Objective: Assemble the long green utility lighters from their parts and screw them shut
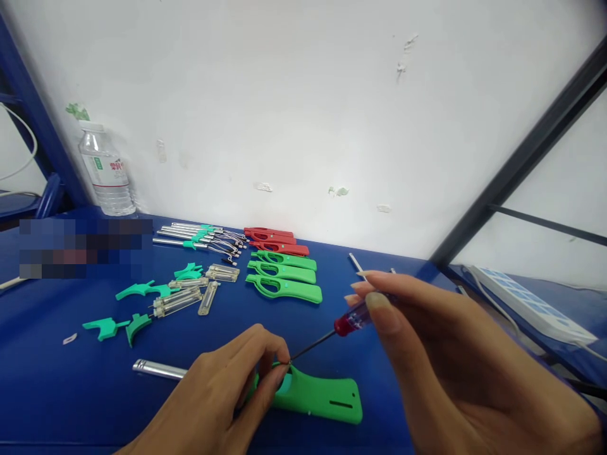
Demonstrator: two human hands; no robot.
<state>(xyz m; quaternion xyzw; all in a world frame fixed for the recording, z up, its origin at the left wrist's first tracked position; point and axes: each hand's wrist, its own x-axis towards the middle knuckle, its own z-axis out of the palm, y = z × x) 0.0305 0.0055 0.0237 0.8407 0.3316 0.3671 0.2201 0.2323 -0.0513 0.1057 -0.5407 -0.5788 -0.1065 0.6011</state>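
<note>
A green long-nosed lighter [327, 395] lies flat near the front of the table, its silver metal tube [159, 368] pointing left. My left hand [232, 379] is closed over the lighter's middle, thumb and index finger pinched together at the trigger opening. Whatever small piece may be between those fingertips is hidden. My right hand [427, 341] grips a screwdriver [348, 322] with a red and clear handle. The screwdriver's thin shaft slants down to the left, and its tip meets my left fingertips at the lighter's upper edge.
Green handle shells [289, 291] and red ones [279, 248] are lined up behind. Metal tubes with wires [190, 237], clear fuel tanks [177, 302] and teal triggers [105, 327] lie left. A water bottle [107, 170] stands by the wall; a power strip [535, 303] is at right.
</note>
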